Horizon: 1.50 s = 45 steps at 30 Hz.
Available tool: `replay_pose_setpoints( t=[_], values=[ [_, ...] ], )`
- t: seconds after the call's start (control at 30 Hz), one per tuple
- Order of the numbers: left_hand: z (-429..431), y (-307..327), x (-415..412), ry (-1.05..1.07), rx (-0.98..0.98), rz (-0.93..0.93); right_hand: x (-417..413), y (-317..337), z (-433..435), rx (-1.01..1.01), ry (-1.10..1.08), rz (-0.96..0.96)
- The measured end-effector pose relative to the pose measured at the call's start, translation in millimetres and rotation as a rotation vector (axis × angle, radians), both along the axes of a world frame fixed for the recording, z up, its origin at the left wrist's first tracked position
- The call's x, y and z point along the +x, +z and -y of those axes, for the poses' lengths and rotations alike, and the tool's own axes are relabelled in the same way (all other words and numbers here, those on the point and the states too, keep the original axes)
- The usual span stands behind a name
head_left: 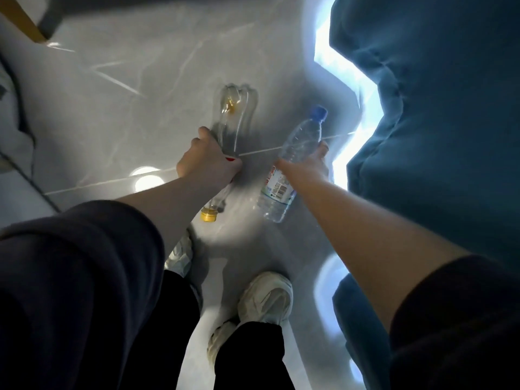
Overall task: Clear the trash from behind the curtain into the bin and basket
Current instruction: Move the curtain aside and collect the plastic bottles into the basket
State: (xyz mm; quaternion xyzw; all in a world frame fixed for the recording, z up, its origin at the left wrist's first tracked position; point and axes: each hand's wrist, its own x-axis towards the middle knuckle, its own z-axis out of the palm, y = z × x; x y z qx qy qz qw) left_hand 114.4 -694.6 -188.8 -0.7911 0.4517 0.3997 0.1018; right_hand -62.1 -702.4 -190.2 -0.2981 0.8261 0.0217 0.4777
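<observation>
Yellow-capped bottle (233, 116), centre frame: my left hand (208, 156) is wrapped round its middle. Blue-capped bottle (298, 144), just right of it: my right hand (306, 164) grips its waist. Risk: the smooth plastic may slip from either grasp, and a dropped bottle could roll under the curtain (436, 108) at right.

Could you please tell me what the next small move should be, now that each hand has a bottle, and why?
Probably turn away from the curtain and carry both bottles off to find the bin or basket; neither shows here. The left hand grips the yellow-capped bottle, the right hand the blue-capped bottle, so no hand is free for more trash.
</observation>
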Motion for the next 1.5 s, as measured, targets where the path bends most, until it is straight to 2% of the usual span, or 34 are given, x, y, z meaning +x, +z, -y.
replay_pose_setpoints(
  t=[0.1, 0.17, 0.33, 0.5, 0.73, 0.9, 1.0, 1.13, 1.3, 1.5],
  values=[
    [-4.0, 8.1, -3.9, -0.029, -0.043, -0.025, 10.3, -4.0, -2.3, 0.011, -0.095, 0.010],
    [-7.4, 27.7, -2.5, -0.028, -0.058, -0.053, 10.7, 15.8, -6.3, -0.023, -0.095, 0.034],
    [-5.1, 133.3, 7.1, 0.022, -0.045, -0.143, -11.8, 123.8, -14.9, -0.104, 0.020, 0.065],
    [11.4, 306.1, 11.3, 0.062, -0.107, -0.357, -17.8, 294.8, 18.2, -0.257, 0.058, 0.134],
    [52.1, 611.2, 24.6, 0.118, -0.431, -0.558, 14.8, 593.7, 57.4, -0.614, 0.122, 0.226],
    [39.8, 769.4, 49.6, 0.114, -0.626, -0.662, 34.1, 765.9, 31.1, -0.836, 0.100, 0.218],
    [25.1, 818.8, 61.7, 0.025, -0.648, -0.701, 42.0, 824.2, -0.6, -0.936, 0.042, 0.152],
    [18.8, 856.2, 72.1, -0.138, -0.697, -0.800, 51.2, 866.8, -33.1, -1.084, -0.138, 0.092],
    [11.2, 883.9, 75.8, -0.325, -0.728, -0.893, 64.7, 893.8, -73.6, -1.184, -0.345, 0.059],
    [-21.4, 908.5, 42.7, -0.518, -0.615, -1.055, 56.0, 916.3, -139.0, -1.270, -0.511, -0.031]
  ],
)
